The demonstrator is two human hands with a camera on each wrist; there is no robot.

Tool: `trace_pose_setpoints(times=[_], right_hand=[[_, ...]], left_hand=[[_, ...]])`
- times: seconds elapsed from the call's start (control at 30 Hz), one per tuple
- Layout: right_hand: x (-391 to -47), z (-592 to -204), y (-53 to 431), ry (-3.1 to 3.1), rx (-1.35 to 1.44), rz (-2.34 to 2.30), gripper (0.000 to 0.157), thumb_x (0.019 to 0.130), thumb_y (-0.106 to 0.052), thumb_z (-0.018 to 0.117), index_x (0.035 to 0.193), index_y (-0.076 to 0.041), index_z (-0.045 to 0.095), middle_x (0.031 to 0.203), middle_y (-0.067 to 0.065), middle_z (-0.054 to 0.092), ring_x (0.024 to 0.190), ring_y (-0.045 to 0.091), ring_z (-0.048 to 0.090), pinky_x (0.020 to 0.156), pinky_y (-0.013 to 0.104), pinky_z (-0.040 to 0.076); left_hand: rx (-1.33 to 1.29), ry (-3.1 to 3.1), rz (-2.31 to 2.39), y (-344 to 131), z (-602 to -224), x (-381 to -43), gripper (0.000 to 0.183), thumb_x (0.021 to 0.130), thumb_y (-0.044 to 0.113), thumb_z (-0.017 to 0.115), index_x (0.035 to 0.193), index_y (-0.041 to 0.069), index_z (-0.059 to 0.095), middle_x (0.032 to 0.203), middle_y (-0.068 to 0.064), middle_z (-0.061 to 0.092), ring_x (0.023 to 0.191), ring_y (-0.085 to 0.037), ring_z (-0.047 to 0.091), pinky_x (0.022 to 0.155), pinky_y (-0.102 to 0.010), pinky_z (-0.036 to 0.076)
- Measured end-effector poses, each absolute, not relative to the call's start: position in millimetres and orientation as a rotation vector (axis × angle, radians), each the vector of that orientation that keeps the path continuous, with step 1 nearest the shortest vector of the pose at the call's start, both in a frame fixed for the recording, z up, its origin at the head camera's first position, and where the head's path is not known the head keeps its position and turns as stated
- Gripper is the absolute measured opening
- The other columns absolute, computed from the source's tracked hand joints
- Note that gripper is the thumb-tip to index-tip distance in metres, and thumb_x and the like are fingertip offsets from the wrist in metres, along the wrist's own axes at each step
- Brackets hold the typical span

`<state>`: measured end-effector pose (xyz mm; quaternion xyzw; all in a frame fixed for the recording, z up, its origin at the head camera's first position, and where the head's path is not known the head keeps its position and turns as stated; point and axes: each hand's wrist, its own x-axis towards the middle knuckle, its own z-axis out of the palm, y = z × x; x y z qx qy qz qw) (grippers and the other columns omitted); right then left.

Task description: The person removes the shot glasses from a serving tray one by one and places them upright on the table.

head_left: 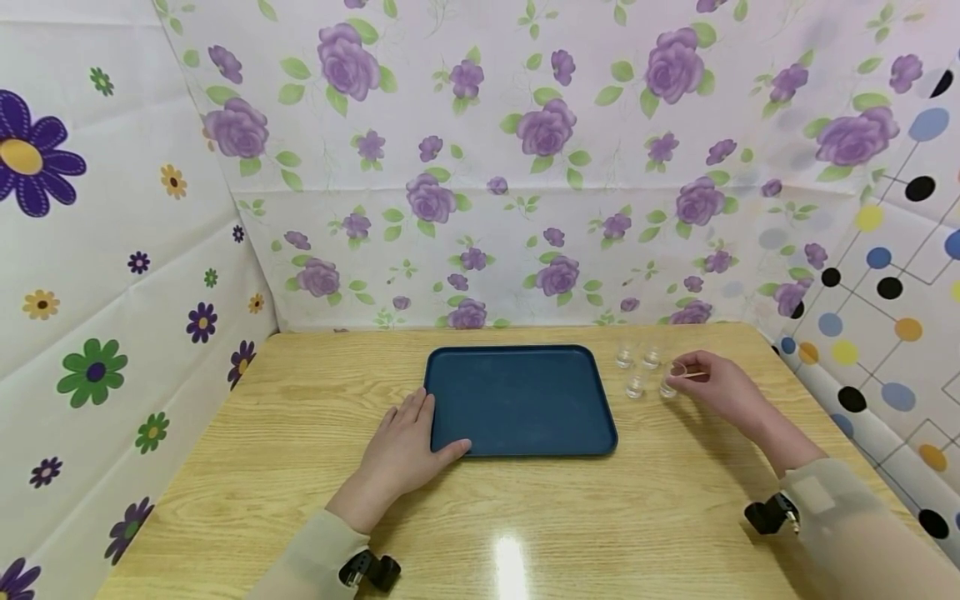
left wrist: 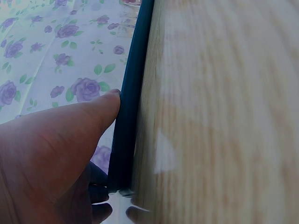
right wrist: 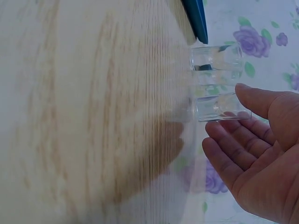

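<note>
A dark blue rectangular tray lies flat on the table. My left hand rests at its near left corner, with fairly straight fingers along the left side and the thumb on the front rim. In the left wrist view the thumb touches the tray's edge. To the right of the tray, my right hand pinches a small clear glass between thumb and fingers. The right wrist view shows this glass upright, its base at the tabletop.
Several more small clear glasses stand close together between the tray and my right hand, including a near one and a back one. The wooden table meets flower-print cloth at the back and patterned cloth at both sides.
</note>
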<state>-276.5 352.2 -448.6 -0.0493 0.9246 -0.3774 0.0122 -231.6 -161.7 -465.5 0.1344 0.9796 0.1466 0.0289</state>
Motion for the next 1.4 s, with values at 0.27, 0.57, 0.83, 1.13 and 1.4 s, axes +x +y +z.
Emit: trace_pose_setpoints(times=[0.27,0.57,0.83,1.13,1.4], right_hand=[[-275,-450,353,2.885,-0.138,-1.189,0.061,0.113,-0.040,0.068,0.152,0.005,0.056,0.147,0.029,0.061,0.133,0.049,0.062,0.103,0.060,0.059],[-273,-451,354,2.883,-0.135,-1.183,0.064,0.113,-0.042,0.067,0.153,0.005,0.055,0.147,0.030,0.060,0.133,0.049,0.061,0.104,0.062,0.057],[-272,-451,356,2.867,-0.134,-1.186,0.067,0.112,-0.043,0.068,0.156,0.005,0.053,0.149,0.030,0.060,0.135,0.049,0.060,0.105,0.062,0.056],[-266,-442,350,2.896,-0.194,-1.129,0.081,0.112,-0.044,0.067,0.168,0.007,0.036,0.163,0.034,0.046,0.147,0.055,0.047,0.115,0.068,0.047],[-259,-432,335,3.023,-0.285,-0.983,0.088,0.111,-0.051,0.066,0.171,0.004,0.033,0.169,0.033,0.038,0.150,0.061,0.038,0.115,0.078,0.039]], left_hand=[[0.418,3.020,0.464,-160,-464,-232,0.107,0.104,0.072,0.063,0.172,-0.004,0.030,0.179,-0.024,0.025,0.167,-0.039,0.022,0.135,-0.059,0.018],[0.421,3.020,0.456,-159,-464,-231,0.108,0.104,0.072,0.063,0.172,-0.004,0.030,0.179,-0.024,0.024,0.167,-0.039,0.022,0.135,-0.059,0.018],[0.425,3.018,0.465,-158,-462,-230,0.107,0.104,0.071,0.064,0.171,-0.005,0.030,0.179,-0.024,0.025,0.167,-0.040,0.023,0.135,-0.059,0.018],[0.404,3.003,0.453,-159,-464,-231,0.110,0.103,0.074,0.062,0.172,-0.004,0.029,0.180,-0.023,0.022,0.167,-0.040,0.021,0.135,-0.059,0.017],[0.390,3.010,0.449,-161,-465,-232,0.111,0.102,0.076,0.061,0.172,-0.004,0.029,0.180,-0.023,0.023,0.167,-0.040,0.021,0.135,-0.060,0.018]])
